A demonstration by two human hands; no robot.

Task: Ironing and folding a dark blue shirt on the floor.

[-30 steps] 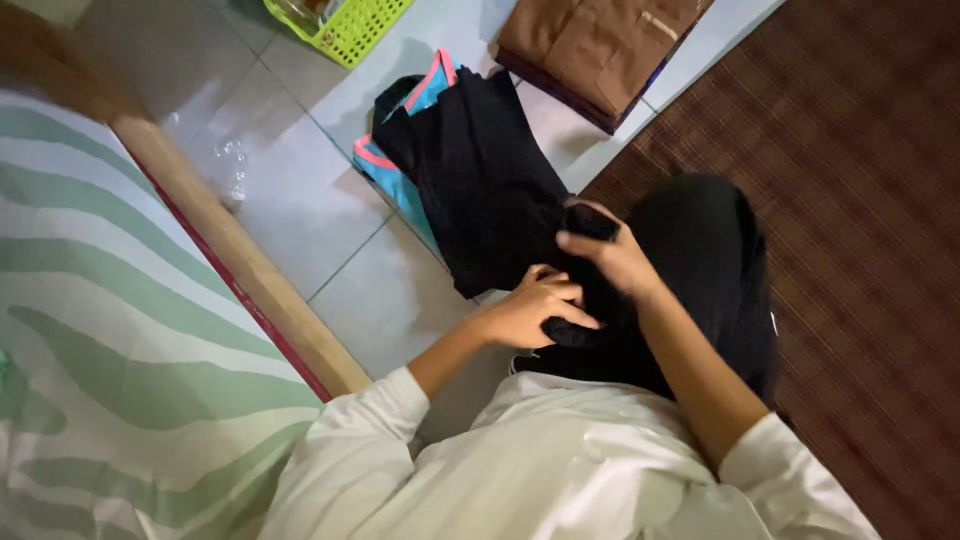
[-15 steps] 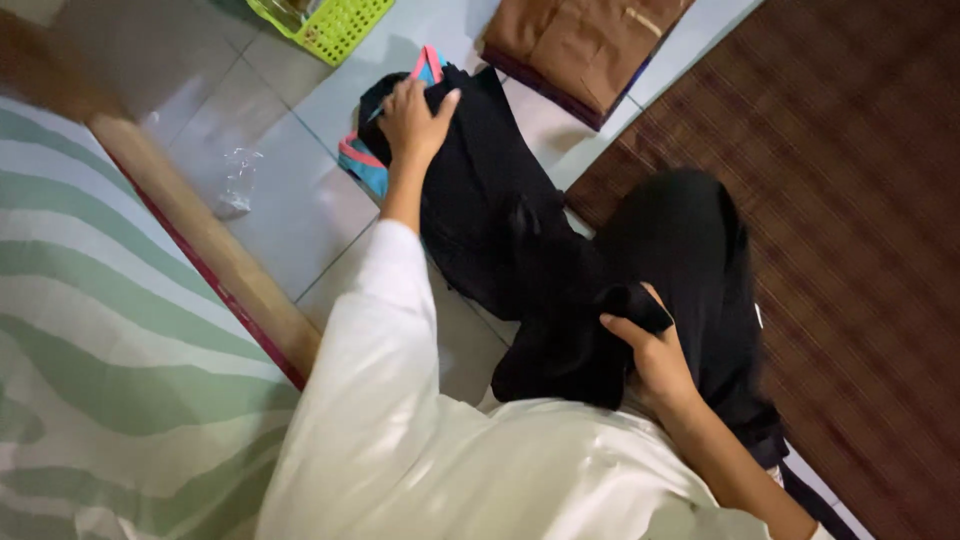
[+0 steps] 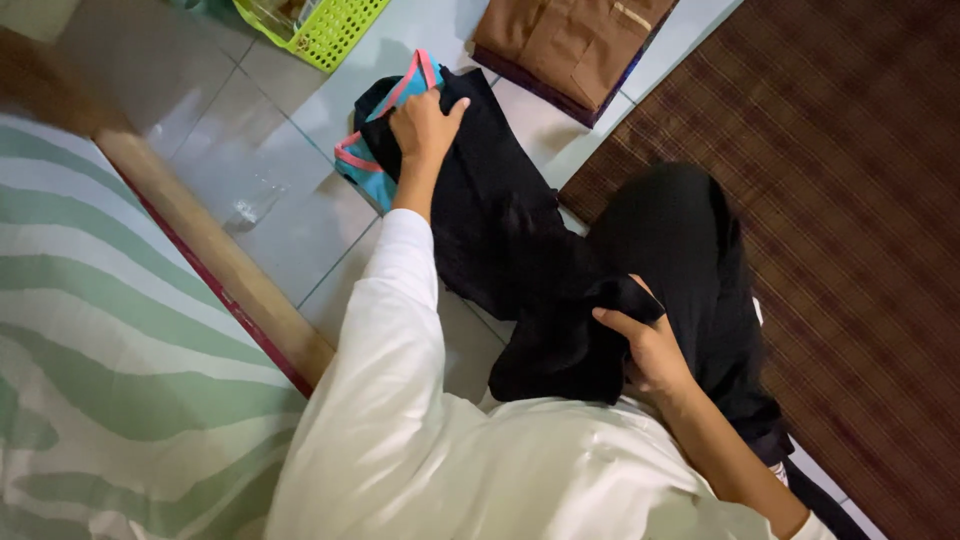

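The person's left hand (image 3: 425, 125) reaches far out, palm down and fingers spread flat, pressing on the far end of a black garment (image 3: 500, 230) laid out along the tiled floor (image 3: 250, 150). Just under and to the left of that hand, a folded turquoise cloth with pink trim (image 3: 365, 160) peeks out from beneath the black fabric, touching it. Beyond the hand, further from the person, sit a lime-green plastic basket (image 3: 320, 25) and a folded brown garment (image 3: 570, 40), both apart from the fingers.

The right hand (image 3: 645, 345) stays close to the body, fingers curled tight around the near end of the same black garment, with a bunched fold of cloth sticking up above the thumb. Just beyond this hand lies the person's black-clad knee (image 3: 690, 240), and to its right a dark brown woven mat (image 3: 850, 200) covers the floor.

To the left of the outstretched white sleeve (image 3: 390, 360), a wooden edge (image 3: 210, 260) borders a green-and-white striped mattress (image 3: 110, 350).
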